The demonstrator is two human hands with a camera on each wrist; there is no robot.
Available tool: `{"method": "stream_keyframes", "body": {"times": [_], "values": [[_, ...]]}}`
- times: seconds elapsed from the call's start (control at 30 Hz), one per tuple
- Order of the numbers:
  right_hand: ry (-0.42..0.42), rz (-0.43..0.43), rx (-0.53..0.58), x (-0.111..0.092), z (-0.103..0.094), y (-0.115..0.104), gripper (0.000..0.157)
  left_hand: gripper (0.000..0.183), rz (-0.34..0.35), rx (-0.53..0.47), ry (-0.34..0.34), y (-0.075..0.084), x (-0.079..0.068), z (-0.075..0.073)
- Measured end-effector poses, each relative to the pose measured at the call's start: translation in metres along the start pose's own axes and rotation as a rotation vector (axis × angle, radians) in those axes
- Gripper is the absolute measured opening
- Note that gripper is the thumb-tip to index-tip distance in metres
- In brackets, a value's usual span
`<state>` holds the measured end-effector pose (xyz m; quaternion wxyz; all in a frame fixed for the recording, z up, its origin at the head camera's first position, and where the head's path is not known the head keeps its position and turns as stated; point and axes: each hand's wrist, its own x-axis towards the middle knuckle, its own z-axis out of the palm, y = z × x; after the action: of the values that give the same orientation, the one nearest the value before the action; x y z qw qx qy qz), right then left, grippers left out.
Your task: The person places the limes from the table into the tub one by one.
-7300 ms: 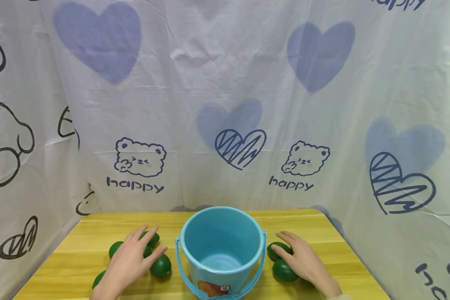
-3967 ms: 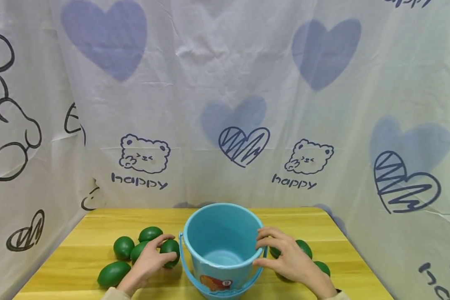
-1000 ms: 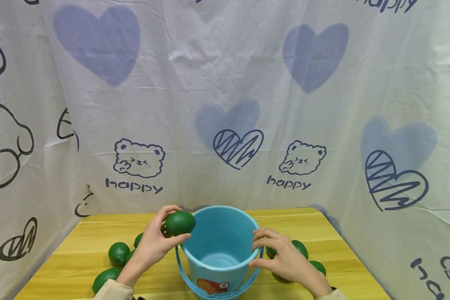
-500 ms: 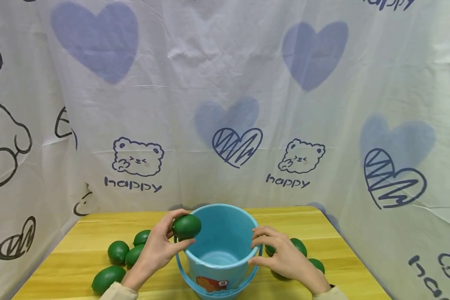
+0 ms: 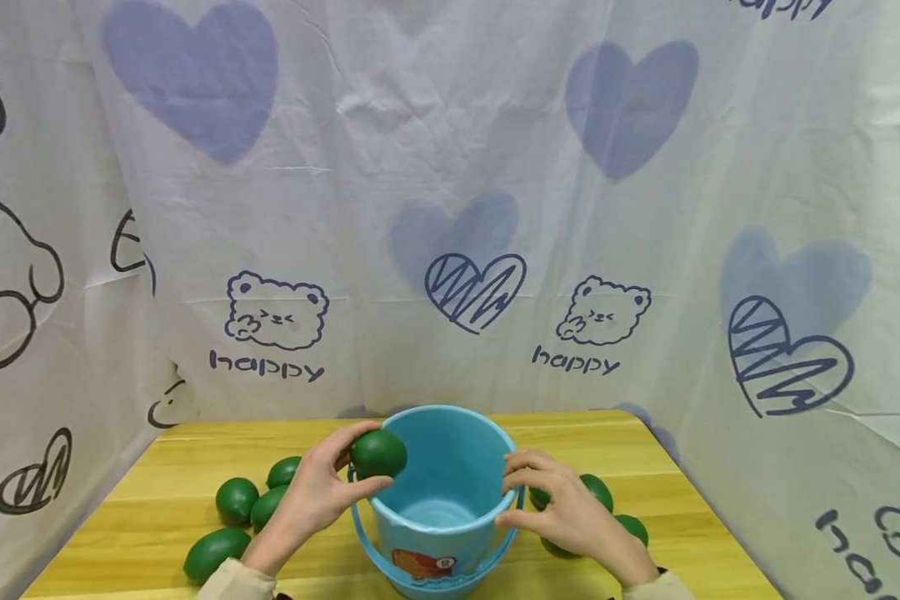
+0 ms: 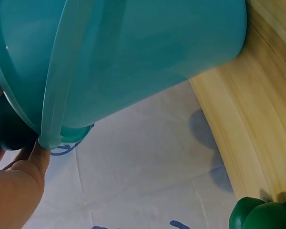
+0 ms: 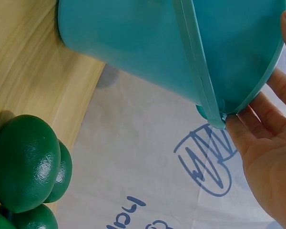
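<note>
My left hand point(image 5: 322, 483) grips a dark green lime point(image 5: 378, 453) at the left rim of a light blue bucket point(image 5: 412, 537). Fingers are behind the fruit, the thumb in front. In the left wrist view the lime point(image 6: 9, 126) is close against the rim, partly hidden by the hand. On the opposite side, my right hand point(image 5: 566, 504) holds the bucket's right rim with curved fingers, near the handle joint seen in the right wrist view. The bucket stands upright; no fruit shows on the visible part of its floor. Its handle point(image 5: 367, 546) hangs down in front.
Several limes point(image 5: 237, 500) lie on the yellow wooden table point(image 5: 157, 483) left of the bucket. More limes point(image 5: 632, 528) lie to its right, partly behind my right hand. A white printed cloth point(image 5: 390, 150) hangs behind and at both sides.
My left hand picked up a lime from the left group, raised it to the bucket, then edged slightly right. My right hand went from the right-hand limes to the rim and stayed there.
</note>
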<state>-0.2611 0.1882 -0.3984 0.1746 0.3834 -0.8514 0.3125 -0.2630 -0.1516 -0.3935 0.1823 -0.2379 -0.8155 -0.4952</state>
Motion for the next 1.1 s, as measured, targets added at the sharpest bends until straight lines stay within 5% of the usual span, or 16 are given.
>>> {"method": "stream_keyframes", "body": {"times": [0.4,1.1], "values": [[-0.013,0.009,0.014,-0.0018,0.0026,0.0017,0.022,0.071,-0.042,0.029,-0.04,0.0019,0.0001,-0.0012],[-0.016,0.008,0.017,-0.001,0.0006,0.0018,0.021,0.062,-0.017,0.022,-0.076,0.0043,0.0021,-0.0023]]}}
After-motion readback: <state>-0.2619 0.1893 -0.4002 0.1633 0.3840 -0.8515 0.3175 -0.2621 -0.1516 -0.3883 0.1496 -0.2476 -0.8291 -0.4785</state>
